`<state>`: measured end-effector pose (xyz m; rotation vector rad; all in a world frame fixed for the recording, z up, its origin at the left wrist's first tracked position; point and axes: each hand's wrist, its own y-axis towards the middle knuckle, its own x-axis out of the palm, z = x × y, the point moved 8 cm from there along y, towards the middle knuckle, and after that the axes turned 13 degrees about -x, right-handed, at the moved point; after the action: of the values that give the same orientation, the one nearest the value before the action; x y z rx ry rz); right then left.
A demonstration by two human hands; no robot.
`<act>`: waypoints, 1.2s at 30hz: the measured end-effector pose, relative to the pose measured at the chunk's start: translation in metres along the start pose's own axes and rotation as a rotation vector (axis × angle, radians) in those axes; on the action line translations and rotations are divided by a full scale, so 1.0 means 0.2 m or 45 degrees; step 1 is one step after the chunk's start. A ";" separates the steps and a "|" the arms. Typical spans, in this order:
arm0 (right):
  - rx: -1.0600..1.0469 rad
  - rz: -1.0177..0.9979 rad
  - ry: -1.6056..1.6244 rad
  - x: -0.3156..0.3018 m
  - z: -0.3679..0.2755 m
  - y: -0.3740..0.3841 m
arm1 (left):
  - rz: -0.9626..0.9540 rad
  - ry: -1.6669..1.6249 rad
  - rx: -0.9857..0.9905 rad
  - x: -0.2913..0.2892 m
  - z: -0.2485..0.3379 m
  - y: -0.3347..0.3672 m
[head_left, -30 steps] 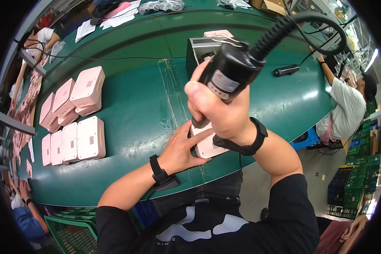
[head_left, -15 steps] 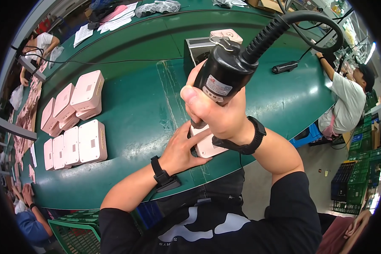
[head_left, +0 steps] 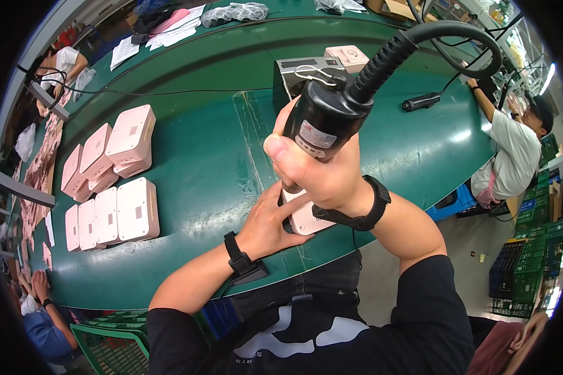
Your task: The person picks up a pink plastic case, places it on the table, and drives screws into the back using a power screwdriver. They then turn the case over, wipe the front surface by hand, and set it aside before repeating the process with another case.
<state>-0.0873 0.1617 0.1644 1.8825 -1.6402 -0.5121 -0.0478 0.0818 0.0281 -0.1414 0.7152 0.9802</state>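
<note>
My right hand is wrapped around a black electric screwdriver, held upright with its thick cable rising from the top. The tool's tip points down at a pale pink plastic housing lying on the green table; the hand and wrist hide the tip and much of that housing. With thumb and fingers spread along its left and near sides, my left hand grips the housing against the tabletop. Both my wrists carry black bands.
To the left, several matching pink housings stand in rows and stacks on the green table. Beyond my hands is a grey metal box with a pink part behind it. A black cylindrical tool lies right. Co-workers sit around.
The screwdriver's top has shifted slightly left and lower, with my right hand moving along with it. My left hand keeps its place on the housing.
</note>
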 end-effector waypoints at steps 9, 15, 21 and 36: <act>-0.145 0.189 -0.084 -0.27 -0.19 0.05 | -0.023 0.058 -0.085 -0.07 -0.03 0.00; -0.253 0.236 -0.280 -0.44 -0.23 0.16 | -0.005 0.107 -0.024 -0.06 0.00 0.03; -0.015 0.242 -0.252 -0.47 -0.12 0.08 | -0.007 0.061 -0.072 -0.07 -0.04 0.02; 0.026 0.171 -0.115 -0.50 -0.22 -0.34 | 0.024 0.045 -0.073 -0.04 -0.06 0.01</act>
<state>-0.0254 0.2718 0.1443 1.7718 -1.8226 -0.5323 -0.0579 0.0717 0.0248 -0.2029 0.7218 1.0186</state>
